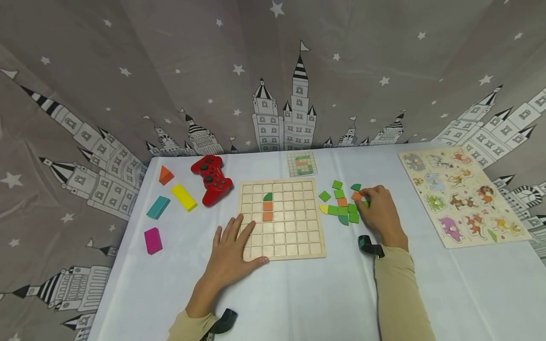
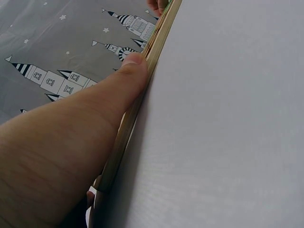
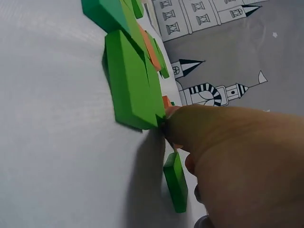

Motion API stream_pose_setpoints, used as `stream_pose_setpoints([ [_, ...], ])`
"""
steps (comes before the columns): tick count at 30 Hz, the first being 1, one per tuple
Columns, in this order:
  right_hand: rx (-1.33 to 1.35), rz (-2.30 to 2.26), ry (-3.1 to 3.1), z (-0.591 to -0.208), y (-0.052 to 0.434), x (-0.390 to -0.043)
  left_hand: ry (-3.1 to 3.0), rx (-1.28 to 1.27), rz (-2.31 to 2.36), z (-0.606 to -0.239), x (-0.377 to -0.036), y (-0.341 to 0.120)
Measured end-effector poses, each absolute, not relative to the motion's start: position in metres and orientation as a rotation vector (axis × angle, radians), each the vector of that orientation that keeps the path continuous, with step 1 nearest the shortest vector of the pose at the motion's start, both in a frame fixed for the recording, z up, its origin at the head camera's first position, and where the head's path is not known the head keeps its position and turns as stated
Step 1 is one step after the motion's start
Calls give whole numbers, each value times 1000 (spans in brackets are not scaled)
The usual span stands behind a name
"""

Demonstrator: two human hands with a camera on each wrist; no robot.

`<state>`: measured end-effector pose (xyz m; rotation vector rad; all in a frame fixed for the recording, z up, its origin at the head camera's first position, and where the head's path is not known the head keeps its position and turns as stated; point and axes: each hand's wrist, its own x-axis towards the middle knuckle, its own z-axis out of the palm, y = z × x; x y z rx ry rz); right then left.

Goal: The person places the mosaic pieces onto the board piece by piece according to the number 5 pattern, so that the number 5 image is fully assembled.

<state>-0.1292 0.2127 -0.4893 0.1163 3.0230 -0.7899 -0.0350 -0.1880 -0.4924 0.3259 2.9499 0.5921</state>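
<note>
A wooden grid board point(image 1: 298, 237) lies mid-table, holding a dark green quarter-round tile point(image 1: 268, 196) above two orange square tiles point(image 1: 267, 216) in one column. My left hand point(image 1: 230, 255) rests with spread fingers on the board's lower left corner; its thumb point(image 2: 133, 71) lies along the near edge. Right of the board is a loose cluster of green tiles point(image 1: 343, 211), with a yellow piece point(image 1: 324, 209) and an orange square point(image 1: 342, 202). At its right side my right hand point(image 1: 381, 210) pinches another orange square tile point(image 1: 356, 195), mostly hidden in the right wrist view.
Behind the board lies a small pattern card point(image 1: 302, 164). A red game controller point(image 1: 212, 180) and several coloured blocks, among them a yellow one point(image 1: 184, 197), lie to the left. An animal puzzle board point(image 1: 462, 196) is at the right, before a grey castle-print curtain point(image 1: 192, 71).
</note>
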Motion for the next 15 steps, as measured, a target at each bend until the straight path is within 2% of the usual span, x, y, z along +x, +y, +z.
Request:
stream_pose_setpoints([
  [8, 30, -856, 3054, -479, 191, -130, 2965, 339, 597, -491, -34, -188],
  [15, -308, -970, 3017, -471, 141, -129, 2953, 329, 592, -491, -34, -187],
])
